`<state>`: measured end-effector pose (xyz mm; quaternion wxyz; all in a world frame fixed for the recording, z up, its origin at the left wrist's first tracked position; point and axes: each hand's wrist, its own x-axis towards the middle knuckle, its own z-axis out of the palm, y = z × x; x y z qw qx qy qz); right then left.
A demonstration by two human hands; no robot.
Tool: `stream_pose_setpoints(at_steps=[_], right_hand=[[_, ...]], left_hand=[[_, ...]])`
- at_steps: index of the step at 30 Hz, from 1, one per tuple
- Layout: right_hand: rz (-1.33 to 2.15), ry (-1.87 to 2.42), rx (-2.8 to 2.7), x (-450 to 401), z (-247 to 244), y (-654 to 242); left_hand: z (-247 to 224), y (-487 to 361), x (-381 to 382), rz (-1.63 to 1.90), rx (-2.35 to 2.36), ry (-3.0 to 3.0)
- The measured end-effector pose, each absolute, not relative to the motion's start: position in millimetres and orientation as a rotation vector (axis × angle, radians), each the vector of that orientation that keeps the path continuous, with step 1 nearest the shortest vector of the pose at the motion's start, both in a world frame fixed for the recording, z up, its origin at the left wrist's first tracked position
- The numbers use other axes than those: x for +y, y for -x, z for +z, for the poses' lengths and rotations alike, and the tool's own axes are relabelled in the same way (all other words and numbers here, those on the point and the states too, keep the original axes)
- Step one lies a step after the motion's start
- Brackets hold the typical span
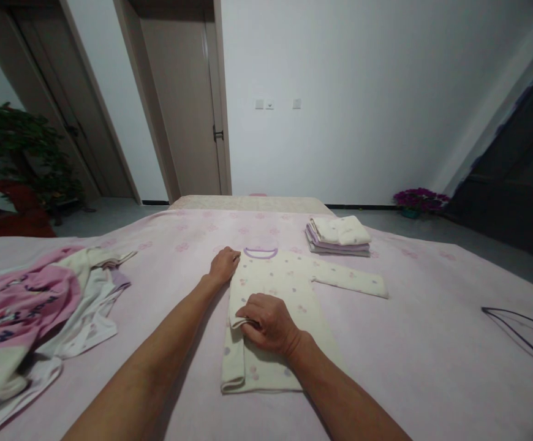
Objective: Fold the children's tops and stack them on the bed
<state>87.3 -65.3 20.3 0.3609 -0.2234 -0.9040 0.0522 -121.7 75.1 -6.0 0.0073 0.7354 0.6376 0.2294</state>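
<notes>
A cream long-sleeved shirt (289,282) with small coloured prints and a purple collar lies on the pink-patterned sheet. Its sleeve on the right side stretches outward, while the left edge is folded inward with the other sleeve lying along it. My left hand (225,264) is closed on the shirt's left shoulder, beside the collar. Over the left-middle part of the shirt, my right hand (266,321) pinches a folded edge of the cloth. The tips of some right fingers are hidden by the fabric.
Unfolded pink, white and cream clothes (50,300) are heaped at the left. A folded stack of clothes (339,234) sits beyond the shirt at the right. A black cable (519,331) lies near the right edge.
</notes>
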Motion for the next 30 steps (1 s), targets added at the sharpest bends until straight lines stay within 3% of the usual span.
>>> stream_pose_setpoints(at_steps=[30], right_hand=[[0.141, 0.502, -2.597, -72.4, 18.7, -82.6]], left_hand=[[-25.1, 131.2, 81.6, 0.839, 1.903, -2.136]])
